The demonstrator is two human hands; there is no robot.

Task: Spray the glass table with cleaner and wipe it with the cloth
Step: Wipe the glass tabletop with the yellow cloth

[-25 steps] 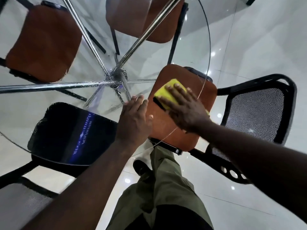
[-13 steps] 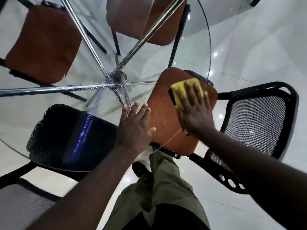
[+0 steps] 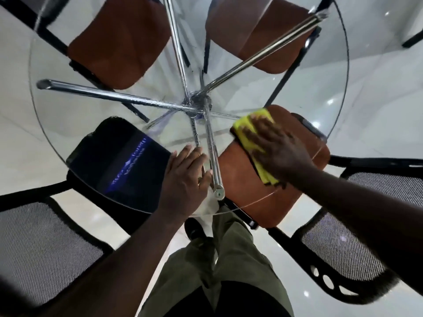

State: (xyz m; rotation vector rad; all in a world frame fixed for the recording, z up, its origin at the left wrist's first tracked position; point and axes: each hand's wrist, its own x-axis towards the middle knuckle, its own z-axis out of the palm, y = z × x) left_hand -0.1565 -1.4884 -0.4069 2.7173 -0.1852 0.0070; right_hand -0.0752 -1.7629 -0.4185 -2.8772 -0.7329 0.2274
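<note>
Trousers (image 3: 219, 271): olive, bottom centre; one dark shoe (image 3: 194, 227) on the floor just under the table's near rim.
Mesh backs: black, one on the L (image 3: 41, 248) & one on the R (image 3: 343, 243) of the person, both belonging to chairs pushed in at the table.
L hand (image 3: 185, 177): flat, palm down on the glass nr the near rim, fingers straight & close together, gripping nothing. Sits btwn the black seat & the near chrome leg as seen thru the top.
Near chrome leg (image 3: 212, 156): under the glass, runs from the hub toward the person, capped end just R of the L hand.
Black seat (image 3: 119, 161): under the glass, L of the L hand, w/ a blurred bluish reflection across it.
R hand (image 3: 279, 152): palm down on the cloth, fingers spread & straight, pressing it to the glass, not curled round it.
Cloth (image 3: 249, 126): yellow w/ dark edging, folded, flat on the glass R of centre. It shows past the fingertips on the far side & behind the heel of the hand on the near side.
Brown seat (image 3: 247, 179): below the cloth & R hand, seen thru the glass.
Glass table (image 3: 309, 88): round clear top, whole rim nearly in view.
Hub (image 3: 199, 101): chrome bars meet here at mid-table, spreading out to the rim.
Far seats: two more brown ones, far L (image 3: 121, 40) & far R (image 3: 258, 30), under the far half.
Floor (image 3: 377, 76): glossy white tile, light spots on it.
</note>
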